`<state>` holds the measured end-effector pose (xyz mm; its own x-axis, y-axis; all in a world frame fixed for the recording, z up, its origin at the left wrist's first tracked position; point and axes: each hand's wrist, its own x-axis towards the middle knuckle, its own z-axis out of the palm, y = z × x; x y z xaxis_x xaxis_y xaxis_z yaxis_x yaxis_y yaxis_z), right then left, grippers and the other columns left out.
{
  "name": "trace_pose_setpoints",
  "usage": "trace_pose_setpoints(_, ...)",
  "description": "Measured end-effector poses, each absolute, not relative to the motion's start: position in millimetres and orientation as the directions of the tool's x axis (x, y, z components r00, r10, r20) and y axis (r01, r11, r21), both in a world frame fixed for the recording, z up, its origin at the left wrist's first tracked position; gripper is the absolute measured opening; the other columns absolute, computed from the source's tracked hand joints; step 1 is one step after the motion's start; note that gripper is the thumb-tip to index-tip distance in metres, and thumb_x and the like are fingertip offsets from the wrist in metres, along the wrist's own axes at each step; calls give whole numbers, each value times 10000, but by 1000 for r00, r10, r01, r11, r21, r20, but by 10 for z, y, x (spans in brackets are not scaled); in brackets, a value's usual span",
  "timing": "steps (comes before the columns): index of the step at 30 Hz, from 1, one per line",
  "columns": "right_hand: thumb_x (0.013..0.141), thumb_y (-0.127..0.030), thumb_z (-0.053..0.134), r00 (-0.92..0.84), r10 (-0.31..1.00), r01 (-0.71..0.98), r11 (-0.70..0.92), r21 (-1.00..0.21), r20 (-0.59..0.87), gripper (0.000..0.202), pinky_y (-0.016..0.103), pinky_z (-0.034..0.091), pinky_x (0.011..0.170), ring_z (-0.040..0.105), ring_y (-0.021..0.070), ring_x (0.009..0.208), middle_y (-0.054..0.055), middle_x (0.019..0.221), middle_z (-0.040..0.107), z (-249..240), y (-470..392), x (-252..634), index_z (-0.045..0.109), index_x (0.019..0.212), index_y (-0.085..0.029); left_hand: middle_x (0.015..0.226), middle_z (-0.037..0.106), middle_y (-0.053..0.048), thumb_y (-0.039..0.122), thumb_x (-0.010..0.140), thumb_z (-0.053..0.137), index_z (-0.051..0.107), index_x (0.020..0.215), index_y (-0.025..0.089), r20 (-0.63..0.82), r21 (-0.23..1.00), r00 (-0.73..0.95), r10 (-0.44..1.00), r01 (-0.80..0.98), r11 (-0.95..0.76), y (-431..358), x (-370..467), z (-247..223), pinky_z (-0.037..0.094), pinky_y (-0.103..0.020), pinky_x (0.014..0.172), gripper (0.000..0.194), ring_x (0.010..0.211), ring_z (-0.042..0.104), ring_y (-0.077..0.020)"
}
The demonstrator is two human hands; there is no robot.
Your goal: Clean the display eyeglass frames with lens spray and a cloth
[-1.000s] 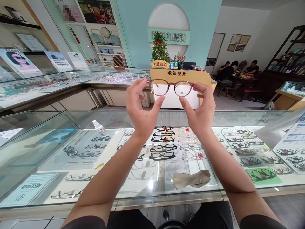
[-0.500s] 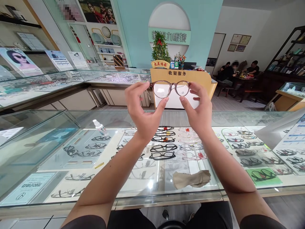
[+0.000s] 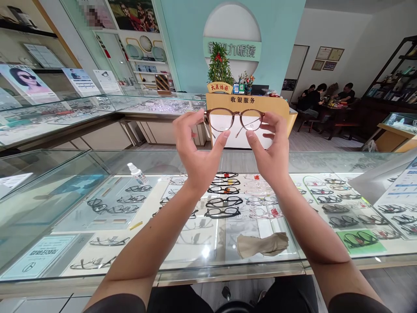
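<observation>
Held up between both hands above the glass counter is a pair of eyeglasses with a brown frame and clear round lenses. My left hand grips its left end, fingers at the hinge and thumb under the lens. On the other end, my right hand pinches the frame in the same way, with the thumb below the right lens. The temples point away from me, and part of them shows through and beneath the lenses. A small mark is visible on the right lens.
Below my arms, the glass display counter holds several rows of glasses. A beige cloth and a white spray bottle lie on its top. Beyond stand a wooden cashier desk and, far right, people seated at a table.
The eyeglasses have tilted slightly, so their temples now show behind and below the lenses. Both hands have shifted only a little and keep their hold.
</observation>
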<state>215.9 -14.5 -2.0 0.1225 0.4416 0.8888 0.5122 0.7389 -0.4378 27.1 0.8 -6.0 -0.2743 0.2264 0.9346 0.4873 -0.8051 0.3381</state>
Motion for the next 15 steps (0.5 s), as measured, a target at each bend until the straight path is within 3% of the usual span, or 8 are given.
trace_pose_setpoints(8, 1057, -545, 688, 124, 335, 562, 752, -345, 934, 527, 559, 618, 1008, 639, 322, 1300, 124, 1476, 593, 11, -161, 2193, 483, 1512, -375, 1404, 737, -80, 648, 932, 848, 593, 1421, 335, 905, 424, -228, 360, 404, -811, 121, 286, -136, 578, -530, 1084, 634, 1323, 723, -317)
trace_pose_setpoints(15, 1059, -520, 686, 103, 301, 573, 761, -304, 948, 521, 555, 613, 993, 634, 329, 1318, 126, 1481, 591, 0, -140, 2192, 474, 1512, -372, 1414, 719, -93, 674, 940, 825, 562, 1434, 333, 913, 406, -226, 339, 419, -813, 158, 305, -161, 591, -514, 1066, 656, 1349, 715, -310)
